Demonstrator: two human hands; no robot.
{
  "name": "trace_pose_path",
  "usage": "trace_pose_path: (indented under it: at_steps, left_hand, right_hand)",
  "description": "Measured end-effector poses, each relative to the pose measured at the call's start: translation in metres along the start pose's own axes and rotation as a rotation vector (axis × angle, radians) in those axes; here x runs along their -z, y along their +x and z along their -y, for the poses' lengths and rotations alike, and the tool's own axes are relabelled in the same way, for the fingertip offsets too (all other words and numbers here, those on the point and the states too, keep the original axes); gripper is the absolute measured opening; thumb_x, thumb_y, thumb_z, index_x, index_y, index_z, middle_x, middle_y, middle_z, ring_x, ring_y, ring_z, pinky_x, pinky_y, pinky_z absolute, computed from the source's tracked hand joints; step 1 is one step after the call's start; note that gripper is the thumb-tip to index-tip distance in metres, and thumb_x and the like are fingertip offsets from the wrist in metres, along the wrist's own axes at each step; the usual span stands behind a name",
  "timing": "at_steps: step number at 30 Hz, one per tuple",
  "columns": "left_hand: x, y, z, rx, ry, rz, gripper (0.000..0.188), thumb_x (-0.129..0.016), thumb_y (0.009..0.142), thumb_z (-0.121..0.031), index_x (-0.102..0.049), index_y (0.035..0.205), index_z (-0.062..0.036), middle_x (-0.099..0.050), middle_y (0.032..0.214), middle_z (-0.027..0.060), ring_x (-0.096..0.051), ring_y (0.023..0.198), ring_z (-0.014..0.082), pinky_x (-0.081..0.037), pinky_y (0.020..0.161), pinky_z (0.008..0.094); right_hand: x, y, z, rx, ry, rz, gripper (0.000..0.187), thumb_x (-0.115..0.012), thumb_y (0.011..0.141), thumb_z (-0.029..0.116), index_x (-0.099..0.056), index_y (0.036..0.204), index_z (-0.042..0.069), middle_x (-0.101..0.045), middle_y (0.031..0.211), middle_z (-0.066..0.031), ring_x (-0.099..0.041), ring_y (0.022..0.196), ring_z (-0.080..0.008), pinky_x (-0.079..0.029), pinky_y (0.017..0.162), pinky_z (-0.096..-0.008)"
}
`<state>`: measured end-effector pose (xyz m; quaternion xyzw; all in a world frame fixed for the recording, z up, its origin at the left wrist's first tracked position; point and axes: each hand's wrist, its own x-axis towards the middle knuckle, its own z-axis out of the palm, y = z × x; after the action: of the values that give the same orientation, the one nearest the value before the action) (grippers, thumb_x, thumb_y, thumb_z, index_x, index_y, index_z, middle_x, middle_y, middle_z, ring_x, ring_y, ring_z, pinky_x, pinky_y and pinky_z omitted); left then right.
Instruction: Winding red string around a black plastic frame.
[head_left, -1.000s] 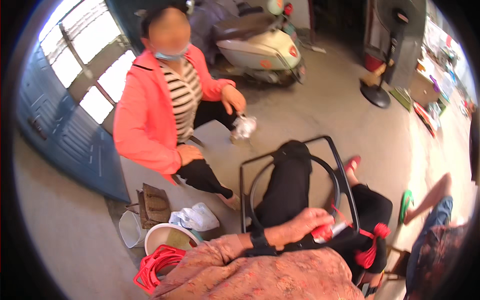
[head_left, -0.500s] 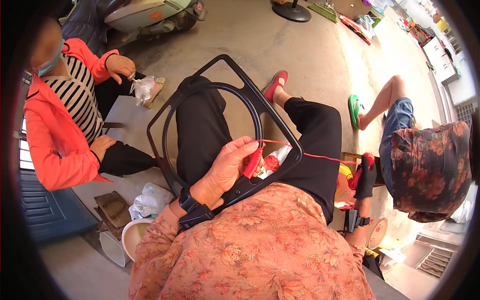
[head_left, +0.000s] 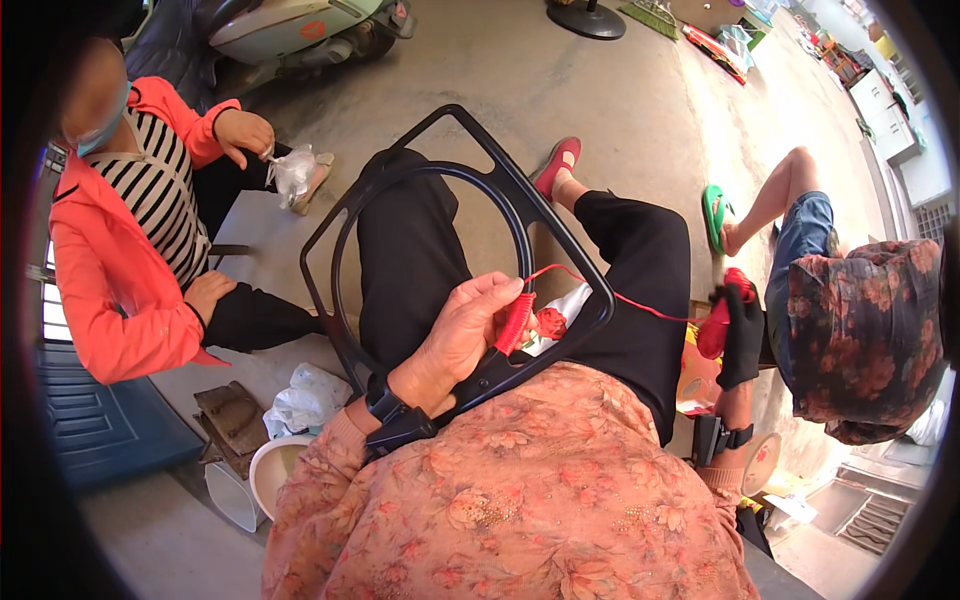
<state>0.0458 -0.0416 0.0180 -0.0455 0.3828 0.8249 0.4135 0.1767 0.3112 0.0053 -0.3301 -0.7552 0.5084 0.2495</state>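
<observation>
My bare left hand (head_left: 455,335) pinches the inner ring of a black frame (head_left: 575,262) that rests across my lap. Tight turns of red cord (head_left: 514,326) cover part of this ring beside my thumb. From there a loose strand of the cord runs right, sagging over my thigh, to a red bundle of cord (head_left: 712,335). My right hand (head_left: 742,345), in a black fingerless glove, is closed around that bundle. A small red rose-like shape (head_left: 550,322) on something white shows just right of the wound part.
At left sits a person in a coral jacket (head_left: 120,290), holding a small clear bag (head_left: 292,175). Another person, in a dark floral top (head_left: 865,335), is close by my right hand. A white bucket (head_left: 272,470) stands at lower left; a scooter (head_left: 290,30) is farther back.
My right hand has moved up slightly and turned, so more of the red bundle shows. The cord was nearly straight and now curves slackly. My left hand keeps its hold.
</observation>
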Motion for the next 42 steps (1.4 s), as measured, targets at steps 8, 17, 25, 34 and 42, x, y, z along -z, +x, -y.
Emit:
trace_pose_path:
  at_steps: [8,17,25,34,42]
  left_hand:
    - [-0.009,-0.002,0.007,0.005,0.102,0.09,0.019,-0.058,0.091,-0.017,-0.06,0.082,-0.0011,-0.061,0.069,0.0061,-0.058,0.056,0.0128,-0.048,0.052,0.0255]
    - [0.003,0.0,0.02,-0.037,0.009,0.16,0.027,-0.059,0.093,-0.026,-0.059,0.096,0.0003,-0.06,0.075,0.004,-0.057,0.064,0.0084,-0.047,0.055,0.0201]
    - [0.004,-0.002,0.012,-0.039,0.167,0.161,0.021,-0.058,0.094,-0.022,-0.063,0.092,-0.0016,-0.063,0.079,0.0008,-0.056,0.065,0.0049,-0.046,0.058,0.0196]
    - [0.002,-0.002,0.006,-0.113,0.341,0.024,0.024,-0.056,0.095,-0.022,-0.062,0.085,-0.0012,-0.058,0.069,-0.0008,-0.051,0.059,0.0032,-0.042,0.054,0.0187]
    - [0.001,-0.004,0.004,-0.062,0.226,0.106,0.025,-0.055,0.095,-0.025,-0.06,0.088,-0.0015,-0.059,0.071,0.0007,-0.052,0.059,0.0042,-0.042,0.053,0.0182]
  right_hand:
    - [-0.146,-0.001,0.062,0.465,0.143,0.135,0.026,-0.063,0.084,0.012,-0.059,0.105,-0.002,-0.061,0.084,-0.006,-0.056,0.075,-0.0196,-0.048,0.074,-0.0311]
    - [-0.173,-0.048,0.047,-0.247,0.676,1.151,0.035,-0.059,0.084,0.009,-0.052,0.117,-0.002,-0.06,0.093,-0.0088,-0.057,0.081,-0.0195,-0.048,0.072,-0.0303]
    - [-0.179,-0.031,0.116,-0.506,1.024,1.411,0.056,-0.061,0.079,0.005,-0.043,0.132,-0.003,-0.061,0.099,-0.0127,-0.06,0.091,-0.0232,-0.049,0.081,-0.0335]
    - [-0.132,-0.046,0.1,-0.346,0.319,1.162,0.037,-0.062,0.079,0.007,-0.055,0.115,-0.002,-0.063,0.099,-0.0083,-0.062,0.086,-0.0146,-0.049,0.077,-0.0266]
    - [-0.063,-0.065,0.017,-0.556,0.797,0.664,0.038,-0.062,0.084,0.02,-0.055,0.117,0.001,-0.062,0.101,-0.0086,-0.061,0.091,-0.0192,-0.049,0.083,-0.0336]
